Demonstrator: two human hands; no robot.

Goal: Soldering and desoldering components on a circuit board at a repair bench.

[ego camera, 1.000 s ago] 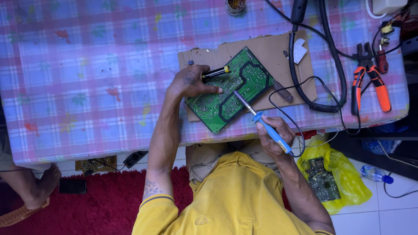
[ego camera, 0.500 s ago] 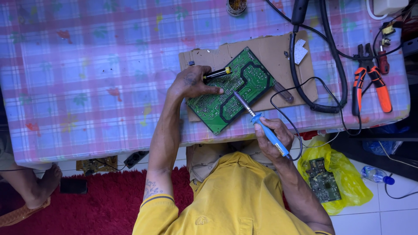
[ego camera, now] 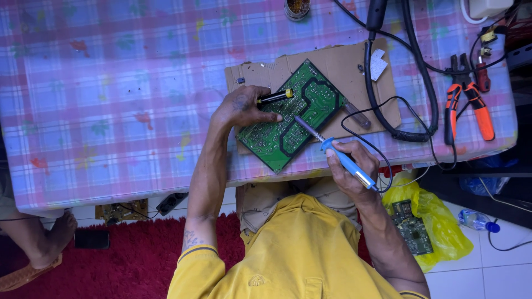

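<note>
Head view: the right hand [ego camera: 354, 169] is gripping a blue soldering iron [ego camera: 332, 150], tip resting on the green circuit board [ego camera: 291, 116]; a soldering step appears under way. The left hand [ego camera: 241, 108] is closed on a black-and-yellow tool [ego camera: 275, 96], pressing the board's near-left part onto the cardboard sheet [ego camera: 343, 66]. The next move likely needs a steady tip. Beyond the right hand, a black cable [ego camera: 388, 124] is crowding the table [ego camera: 111, 83] edge; open room lies left of the left hand.

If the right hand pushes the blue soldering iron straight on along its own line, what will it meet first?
Most likely the green circuit board: the iron in the right hand points up-left, its tip over the board's middle. Whether it touches already, I cannot tell.
</note>
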